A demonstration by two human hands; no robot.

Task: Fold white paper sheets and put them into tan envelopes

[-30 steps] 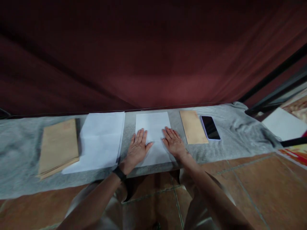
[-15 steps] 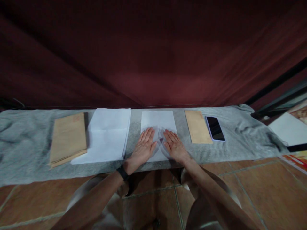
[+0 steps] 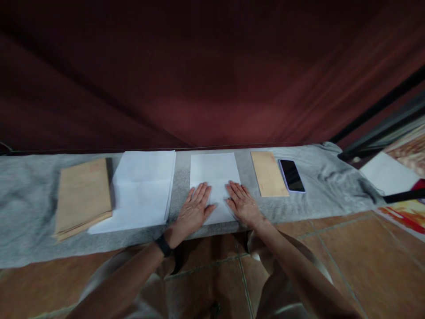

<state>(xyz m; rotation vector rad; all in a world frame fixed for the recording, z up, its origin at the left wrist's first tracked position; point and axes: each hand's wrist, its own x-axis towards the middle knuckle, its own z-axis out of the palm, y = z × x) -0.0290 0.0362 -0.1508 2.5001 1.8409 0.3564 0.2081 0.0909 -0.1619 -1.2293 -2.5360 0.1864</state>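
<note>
A white sheet of paper [image 3: 215, 166] lies in front of me on the grey cloth, with a faint crease across its middle. My left hand [image 3: 195, 204] rests flat on its left edge, fingers stretched out and pointing away from me. On the right edge, my right hand [image 3: 243, 203] lies flat too, its fingers slightly spread. Neither hand grips anything. Just right of the sheet is a single brown envelope [image 3: 269, 174]. Left of it sits a stack of white paper [image 3: 142, 190], creased across the top sheet.
A pile of brown envelopes [image 3: 84, 195] overlaps the paper stack's left side. A phone [image 3: 292, 176] in a pale purple case lies beside the single envelope. The grey cloth [image 3: 335, 177] covers a narrow bench against a dark red curtain [image 3: 212, 88]. Tiled floor [image 3: 219, 274] shows below.
The view has shifted a little, so the things sit slightly further left. My hands stay flat on the sheet; the left has moved slightly towards me, and the small dark spot between them no longer shows.
</note>
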